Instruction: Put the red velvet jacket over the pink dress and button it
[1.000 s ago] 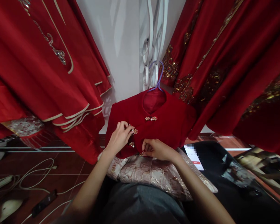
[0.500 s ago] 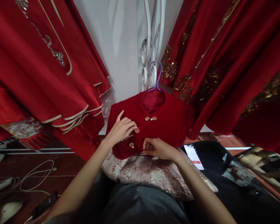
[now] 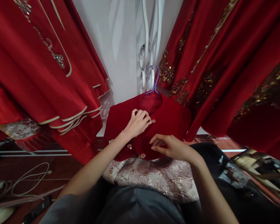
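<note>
Red garment [image 3: 171,119] met the left hand [image 3: 139,122] at its top clasp [image 3: 153,121], grip hard to tell; right hand [image 3: 172,146] curved, half spread.

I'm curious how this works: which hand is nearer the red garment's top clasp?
Left. The left hand has its fingertips at the top clasp; the right hand is below it, apart.

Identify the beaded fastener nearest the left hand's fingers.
The topmost fastener on the red garment, just below the neck opening, beside the left hand; other visible ones sit lower, farther from its fingers.
</note>
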`<state>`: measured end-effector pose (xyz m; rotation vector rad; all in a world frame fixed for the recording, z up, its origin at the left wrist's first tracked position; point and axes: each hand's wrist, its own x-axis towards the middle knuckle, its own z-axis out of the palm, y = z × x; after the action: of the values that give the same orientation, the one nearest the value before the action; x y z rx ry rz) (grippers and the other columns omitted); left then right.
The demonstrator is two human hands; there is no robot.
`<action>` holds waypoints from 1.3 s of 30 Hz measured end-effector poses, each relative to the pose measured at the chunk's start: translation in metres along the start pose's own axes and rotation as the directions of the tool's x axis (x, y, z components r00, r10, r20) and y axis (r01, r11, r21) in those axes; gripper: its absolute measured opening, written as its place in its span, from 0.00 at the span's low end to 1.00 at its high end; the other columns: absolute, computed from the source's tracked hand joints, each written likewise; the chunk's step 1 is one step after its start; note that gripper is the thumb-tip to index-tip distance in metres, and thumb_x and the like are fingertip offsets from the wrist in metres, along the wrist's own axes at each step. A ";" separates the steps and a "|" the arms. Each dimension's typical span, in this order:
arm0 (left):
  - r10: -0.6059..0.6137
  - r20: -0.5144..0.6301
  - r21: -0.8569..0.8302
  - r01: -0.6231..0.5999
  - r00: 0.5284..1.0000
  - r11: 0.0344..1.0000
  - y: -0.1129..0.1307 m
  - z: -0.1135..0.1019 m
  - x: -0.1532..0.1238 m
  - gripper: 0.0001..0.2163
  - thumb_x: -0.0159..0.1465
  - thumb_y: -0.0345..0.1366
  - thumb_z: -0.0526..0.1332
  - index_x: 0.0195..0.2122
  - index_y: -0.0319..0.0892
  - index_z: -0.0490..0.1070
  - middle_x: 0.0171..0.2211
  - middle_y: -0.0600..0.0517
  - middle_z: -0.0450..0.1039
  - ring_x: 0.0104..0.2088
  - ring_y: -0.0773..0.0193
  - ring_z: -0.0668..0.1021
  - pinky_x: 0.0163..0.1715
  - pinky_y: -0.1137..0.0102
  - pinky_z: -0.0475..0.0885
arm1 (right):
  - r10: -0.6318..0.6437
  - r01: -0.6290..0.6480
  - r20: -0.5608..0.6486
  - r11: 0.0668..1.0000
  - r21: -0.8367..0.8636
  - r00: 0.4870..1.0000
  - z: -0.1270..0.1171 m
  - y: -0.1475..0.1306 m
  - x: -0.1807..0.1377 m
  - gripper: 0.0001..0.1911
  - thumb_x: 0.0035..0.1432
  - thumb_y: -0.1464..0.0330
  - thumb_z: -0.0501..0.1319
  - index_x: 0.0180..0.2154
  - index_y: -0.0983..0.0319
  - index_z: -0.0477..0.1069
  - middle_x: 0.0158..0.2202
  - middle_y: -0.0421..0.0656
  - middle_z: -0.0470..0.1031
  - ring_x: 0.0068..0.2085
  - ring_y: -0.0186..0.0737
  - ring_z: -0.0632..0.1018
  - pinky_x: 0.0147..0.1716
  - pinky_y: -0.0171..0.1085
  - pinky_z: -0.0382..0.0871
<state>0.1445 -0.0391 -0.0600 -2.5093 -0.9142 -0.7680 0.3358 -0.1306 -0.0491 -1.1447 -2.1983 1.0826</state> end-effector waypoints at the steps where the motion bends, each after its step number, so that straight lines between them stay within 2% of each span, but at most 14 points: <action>1: 0.029 -0.018 -0.025 -0.030 0.999 0.999 0.000 0.000 -0.001 0.09 0.68 0.37 0.53 0.39 0.40 0.70 0.40 0.47 0.72 0.42 0.59 0.71 0.52 0.55 0.58 | 0.002 -0.002 -0.014 1.000 -0.002 1.000 -0.004 -0.001 -0.002 0.10 0.60 0.63 0.60 0.42 0.61 0.70 0.37 0.44 0.78 0.38 0.37 0.78 0.41 0.37 0.73; 7: 0.157 -0.135 0.031 -0.155 0.978 0.988 -0.001 -0.001 -0.002 0.09 0.68 0.32 0.50 0.36 0.40 0.68 0.32 0.53 0.75 0.37 0.65 0.74 0.60 0.56 0.54 | 0.023 -0.021 -0.091 1.000 0.020 0.996 -0.018 0.003 -0.011 0.11 0.60 0.62 0.60 0.42 0.60 0.70 0.38 0.43 0.77 0.39 0.37 0.78 0.42 0.39 0.73; 11: 0.128 -0.163 0.044 -0.122 0.978 0.992 -0.003 -0.002 0.000 0.10 0.69 0.34 0.50 0.35 0.41 0.68 0.30 0.55 0.75 0.32 0.66 0.74 0.61 0.55 0.53 | 0.045 -0.030 -0.206 0.997 0.078 0.977 -0.016 0.007 -0.006 0.13 0.58 0.60 0.61 0.42 0.60 0.68 0.36 0.43 0.76 0.37 0.38 0.78 0.40 0.41 0.74; 14: -0.017 -0.193 0.005 0.018 0.981 1.000 -0.002 -0.003 0.000 0.08 0.68 0.36 0.51 0.40 0.40 0.68 0.33 0.52 0.76 0.33 0.64 0.75 0.62 0.51 0.51 | 0.031 0.074 -0.380 0.963 0.258 0.924 -0.009 0.001 0.009 0.17 0.58 0.56 0.60 0.44 0.60 0.67 0.42 0.47 0.75 0.43 0.41 0.77 0.42 0.43 0.75; 16: -0.148 -0.214 0.026 0.157 0.966 0.987 0.000 -0.003 -0.002 0.11 0.67 0.35 0.52 0.48 0.38 0.67 0.40 0.47 0.75 0.40 0.59 0.75 0.61 0.49 0.51 | 0.001 0.186 -0.420 0.895 0.405 0.908 -0.001 -0.005 0.023 0.22 0.59 0.54 0.58 0.50 0.59 0.64 0.51 0.50 0.72 0.51 0.44 0.75 0.47 0.45 0.74; 19: -0.289 -0.254 0.089 0.320 0.923 0.943 0.002 -0.001 -0.005 0.20 0.65 0.28 0.49 0.58 0.38 0.59 0.51 0.40 0.68 0.53 0.53 0.70 0.61 0.48 0.49 | -0.034 0.242 -0.421 0.858 0.452 0.907 0.014 -0.012 0.040 0.38 0.57 0.50 0.58 0.63 0.57 0.51 0.66 0.50 0.53 0.65 0.45 0.60 0.60 0.47 0.62; 22: -0.389 -0.310 0.123 0.442 0.868 0.889 -0.007 -0.006 -0.010 0.25 0.61 0.23 0.48 0.61 0.38 0.55 0.56 0.37 0.62 0.58 0.50 0.64 0.62 0.46 0.47 | 0.083 0.089 -0.447 0.933 0.349 0.891 0.023 -0.006 0.045 0.50 0.56 0.45 0.55 0.67 0.63 0.36 0.70 0.52 0.36 0.69 0.47 0.47 0.66 0.49 0.48; 24: -0.466 -0.332 0.157 0.535 0.820 0.830 -0.020 -0.015 -0.013 0.27 0.59 0.22 0.49 0.61 0.36 0.56 0.57 0.35 0.60 0.59 0.46 0.64 0.60 0.46 0.51 | 0.177 -0.053 -0.541 0.970 0.236 0.822 0.019 0.004 0.043 0.55 0.54 0.42 0.54 0.67 0.71 0.34 0.70 0.58 0.34 0.69 0.52 0.42 0.66 0.52 0.43; 26: -0.548 -0.325 0.187 0.620 0.771 0.762 -0.039 -0.027 -0.017 0.28 0.57 0.21 0.50 0.61 0.36 0.57 0.57 0.35 0.61 0.57 0.44 0.65 0.57 0.49 0.57 | 0.203 -0.172 -0.664 0.979 0.113 0.719 0.005 0.014 0.040 0.57 0.52 0.41 0.53 0.66 0.77 0.39 0.68 0.64 0.38 0.69 0.59 0.42 0.65 0.54 0.42; 28: -0.627 -0.254 0.190 0.674 0.736 0.714 -0.060 -0.038 -0.020 0.26 0.56 0.23 0.52 0.58 0.38 0.61 0.53 0.37 0.66 0.54 0.44 0.69 0.52 0.53 0.64 | 0.167 -0.259 -0.741 0.966 -0.009 0.650 -0.016 0.023 0.037 0.54 0.52 0.42 0.54 0.64 0.77 0.45 0.66 0.68 0.46 0.67 0.64 0.47 0.63 0.58 0.44; 31: -0.683 -0.118 0.140 0.693 0.721 0.707 -0.091 -0.048 -0.021 0.18 0.58 0.26 0.53 0.49 0.43 0.70 0.44 0.42 0.74 0.47 0.46 0.74 0.45 0.57 0.69 | 0.095 -0.380 -0.788 0.907 -0.184 0.609 -0.052 0.032 0.035 0.49 0.54 0.44 0.54 0.59 0.80 0.52 0.60 0.72 0.56 0.64 0.70 0.55 0.61 0.60 0.49; 34: -0.716 -0.103 -0.022 0.718 0.690 0.695 -0.116 -0.050 -0.020 0.15 0.57 0.29 0.56 0.45 0.45 0.73 0.42 0.45 0.76 0.44 0.48 0.76 0.43 0.58 0.69 | 0.119 -0.531 -0.806 0.805 -0.262 0.579 -0.085 0.042 0.035 0.44 0.56 0.48 0.55 0.57 0.82 0.55 0.58 0.75 0.56 0.63 0.71 0.57 0.60 0.58 0.50; 36: -0.745 -0.011 -0.199 0.729 0.667 0.655 -0.130 -0.050 -0.020 0.13 0.56 0.32 0.60 0.43 0.44 0.75 0.40 0.47 0.78 0.42 0.51 0.77 0.43 0.60 0.70 | 0.166 -0.598 -0.792 0.748 -0.287 0.588 -0.103 0.052 0.033 0.39 0.58 0.50 0.54 0.56 0.77 0.59 0.59 0.72 0.58 0.62 0.70 0.59 0.58 0.59 0.53; 39: -0.710 0.377 -0.479 0.781 0.595 0.400 -0.148 -0.055 -0.027 0.15 0.52 0.41 0.66 0.39 0.40 0.76 0.36 0.47 0.79 0.38 0.54 0.79 0.39 0.64 0.73 | 0.201 -0.596 -0.720 0.723 -0.348 0.664 -0.120 0.067 0.027 0.29 0.60 0.50 0.52 0.50 0.67 0.68 0.53 0.62 0.69 0.58 0.61 0.67 0.57 0.55 0.57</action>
<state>0.0080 0.0280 -0.0114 -2.5652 -2.2643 -1.3808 0.4336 -0.0315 -0.0301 -2.0078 -1.7228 0.0441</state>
